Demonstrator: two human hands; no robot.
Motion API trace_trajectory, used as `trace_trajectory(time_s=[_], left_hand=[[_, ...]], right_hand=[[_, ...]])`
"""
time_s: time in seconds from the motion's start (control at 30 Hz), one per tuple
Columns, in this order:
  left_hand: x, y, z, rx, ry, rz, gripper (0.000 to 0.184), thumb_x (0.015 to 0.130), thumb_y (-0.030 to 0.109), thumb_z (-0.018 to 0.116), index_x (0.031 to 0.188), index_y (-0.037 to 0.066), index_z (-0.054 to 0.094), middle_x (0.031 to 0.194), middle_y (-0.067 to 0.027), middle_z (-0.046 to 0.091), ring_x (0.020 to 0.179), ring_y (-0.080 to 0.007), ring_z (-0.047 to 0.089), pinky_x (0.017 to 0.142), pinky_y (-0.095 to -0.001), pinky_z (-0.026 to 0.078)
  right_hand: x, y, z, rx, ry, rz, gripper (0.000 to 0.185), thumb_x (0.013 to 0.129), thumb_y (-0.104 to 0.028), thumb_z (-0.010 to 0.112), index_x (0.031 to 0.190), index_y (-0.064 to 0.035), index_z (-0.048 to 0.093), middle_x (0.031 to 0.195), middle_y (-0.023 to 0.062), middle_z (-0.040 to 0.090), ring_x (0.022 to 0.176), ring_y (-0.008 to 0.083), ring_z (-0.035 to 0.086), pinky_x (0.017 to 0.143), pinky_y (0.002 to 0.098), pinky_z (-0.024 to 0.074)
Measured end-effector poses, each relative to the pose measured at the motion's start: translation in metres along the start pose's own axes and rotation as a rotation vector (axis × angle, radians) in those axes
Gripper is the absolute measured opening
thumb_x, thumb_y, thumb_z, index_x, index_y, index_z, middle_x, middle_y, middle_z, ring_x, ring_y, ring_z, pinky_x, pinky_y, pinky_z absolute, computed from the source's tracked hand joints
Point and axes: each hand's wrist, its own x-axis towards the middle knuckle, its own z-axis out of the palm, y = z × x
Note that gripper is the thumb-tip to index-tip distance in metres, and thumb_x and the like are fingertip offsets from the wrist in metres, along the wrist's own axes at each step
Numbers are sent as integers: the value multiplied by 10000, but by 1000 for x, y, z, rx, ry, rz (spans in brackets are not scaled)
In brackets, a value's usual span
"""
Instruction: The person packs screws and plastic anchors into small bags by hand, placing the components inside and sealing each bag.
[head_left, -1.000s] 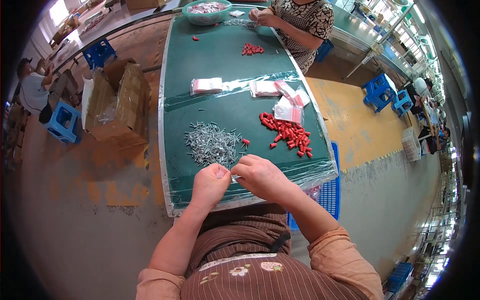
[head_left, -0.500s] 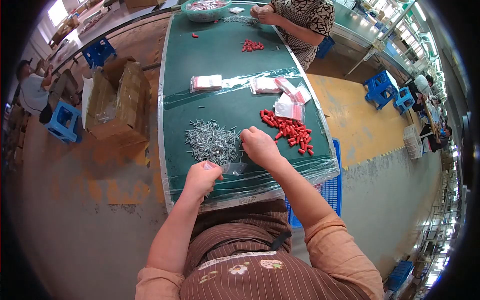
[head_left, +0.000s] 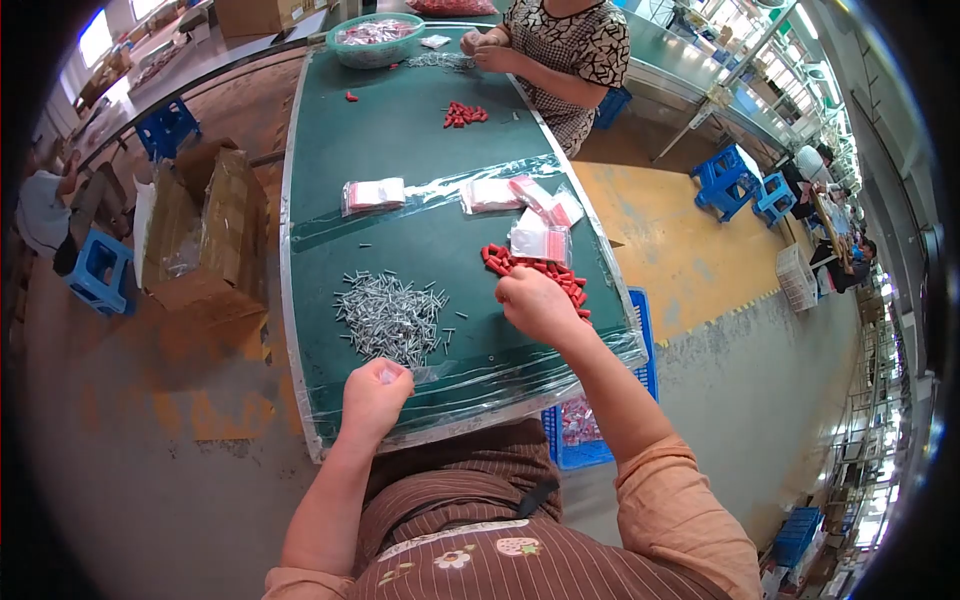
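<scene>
"Where's the bag (head_left: pixel 430 374)?"

"Lower left of centre, pinched in my left grip (head_left: pixel 376 400), likely freeing my right grip (head_left: pixel 540 303), at the red caps (head_left: pixel 562 277) right of centre; what that grasps, I can't tell."

Thin silver metal pieces (head_left: pixel 390 318) lie heaped loosely. Red cylindrical pieces (head_left: pixel 497 261) lie piled to their right. A clear plastic bag (head_left: pixel 431 374) protrudes from the left hand (head_left: pixel 377 395).

The left hand (head_left: pixel 377 398) is closed low and near the body, its forearm (head_left: pixel 325 510) angled inward. The right hand (head_left: pixel 538 303) is farther out, knuckles up, fingertips hidden, its forearm (head_left: pixel 622 395) stretched forward and inward.
</scene>
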Motion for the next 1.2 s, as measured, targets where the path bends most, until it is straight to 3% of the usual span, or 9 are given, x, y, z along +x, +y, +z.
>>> trace_trajectory(time_s=[0.33,0.5,0.63,0.73,0.8,0.93,1.03,1.13,1.2], left_hand=[[-5,1,3,68,20,21,115,797,128,672,781,15,686,673,-24,670,619,-81,591,598,-259,468],[-9,17,12,174,35,78,151,798,166,660,822,21,693,681,-97,654,612,-176,596,626,-319,489],[-8,26,21,230,74,167,146,791,156,678,821,14,693,679,-76,655,625,-131,593,614,-306,483],[-7,32,27,241,24,135,175,806,194,669,851,26,688,730,-147,670,674,-277,651,655,-375,507],[-7,33,31,252,23,155,178,806,200,671,851,28,685,744,-155,673,692,-292,656,665,-385,509],[-9,35,29,250,-8,119,178,809,204,670,847,32,684,765,-170,675,714,-312,658,676,-392,512],[-7,26,31,211,28,180,146,816,158,683,825,14,668,647,-76,607,591,-130,519,583,-315,458],[-8,32,29,237,16,145,179,819,207,654,845,33,684,757,-172,671,704,-322,655,666,-401,509],[-8,33,27,248,24,145,179,818,207,651,845,33,684,756,-172,671,702,-325,655,664,-405,509]], right_hand=[[-33,-9,8,-265,-3,-122,83,786,-27,588,867,-43,602,915,131,600,905,303,631,771,395,542],[-34,-9,13,-207,43,-95,71,806,-54,586,869,-39,618,903,126,620,884,298,648,737,397,542],[-38,-51,-15,393,31,-47,99,822,-44,638,917,-28,660,892,117,640,818,274,658,703,355,533],[-46,-90,-32,766,-45,-153,180,806,8,702,980,-31,678,880,80,632,781,187,648,670,287,521],[-45,-100,-29,708,-69,-207,144,811,-51,683,951,-23,669,911,134,630,823,299,651,731,359,533],[-42,-105,-23,446,-36,-228,129,819,-66,667,945,-35,674,922,132,620,853,329,636,762,399,525],[-42,-106,-25,372,-40,-237,121,822,-66,658,938,-38,677,922,130,618,869,333,628,771,415,522],[-42,-107,-27,320,11,-268,112,815,-52,652,924,-37,672,896,123,617,869,316,631,763,407,523],[-43,-108,-29,275,63,-289,92,810,-45,645,900,-38,662,869,114,614,867,303,631,756,403,521]])
